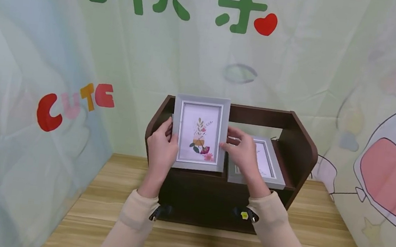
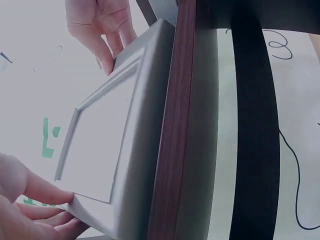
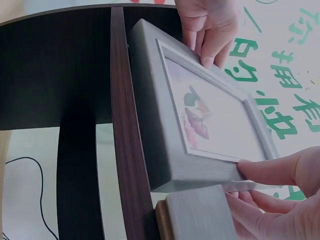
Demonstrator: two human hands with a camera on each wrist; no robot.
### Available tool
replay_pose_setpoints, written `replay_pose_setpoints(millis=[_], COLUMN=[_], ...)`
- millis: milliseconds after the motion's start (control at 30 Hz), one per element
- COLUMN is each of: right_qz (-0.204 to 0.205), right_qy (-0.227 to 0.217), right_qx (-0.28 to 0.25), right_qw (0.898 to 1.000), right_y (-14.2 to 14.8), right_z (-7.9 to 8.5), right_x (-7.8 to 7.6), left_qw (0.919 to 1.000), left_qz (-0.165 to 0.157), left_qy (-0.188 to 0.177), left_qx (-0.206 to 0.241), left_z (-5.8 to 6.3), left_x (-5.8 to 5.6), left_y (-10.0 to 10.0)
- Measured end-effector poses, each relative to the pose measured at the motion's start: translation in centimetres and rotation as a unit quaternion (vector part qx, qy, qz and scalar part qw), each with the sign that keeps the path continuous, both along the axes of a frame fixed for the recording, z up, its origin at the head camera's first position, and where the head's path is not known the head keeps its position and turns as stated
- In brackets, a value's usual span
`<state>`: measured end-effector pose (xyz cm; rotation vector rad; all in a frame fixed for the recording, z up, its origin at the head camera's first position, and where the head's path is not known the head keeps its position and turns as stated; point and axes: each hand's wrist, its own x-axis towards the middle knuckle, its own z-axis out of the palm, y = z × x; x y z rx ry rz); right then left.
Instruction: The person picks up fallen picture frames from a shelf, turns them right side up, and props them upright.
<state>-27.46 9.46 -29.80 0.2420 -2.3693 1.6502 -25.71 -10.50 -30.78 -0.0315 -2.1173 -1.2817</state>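
At left part of dark shelf [image 1: 296,152]: holding flower-print frame [image 1: 199,134] near upright, pinched at opposite side edges by left hand [image 1: 163,143] and right hand [image 1: 243,149], likely for even, level control; just beside second frame [image 1: 267,161], laid flat at right.

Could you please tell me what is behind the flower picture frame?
Behind the flower picture frame, the dark brown shelf rail and the printed backdrop show past its edges. What it covers directly cannot be seen.
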Motion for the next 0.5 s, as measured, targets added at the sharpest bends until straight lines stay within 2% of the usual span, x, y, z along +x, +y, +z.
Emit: replay_pose_setpoints(millis=[267, 500], right_qz=[-0.003, 0.002], right_qy=[0.012, 0.015], right_qx=[-0.04, -0.059], right_qw=[0.999, 0.998], right_y=[-0.05, -0.02], right_z=[0.06, 0.06], right_x=[-0.19, -0.34], left_qw=[0.9988, 0.9976], left_qz=[-0.01, -0.02], left_qy=[0.041, 0.058], left_qx=[0.023, 0.032], left_z=[0.0, -0.06], left_x=[-0.49, -0.77], left_y=[0.11, 0.03])
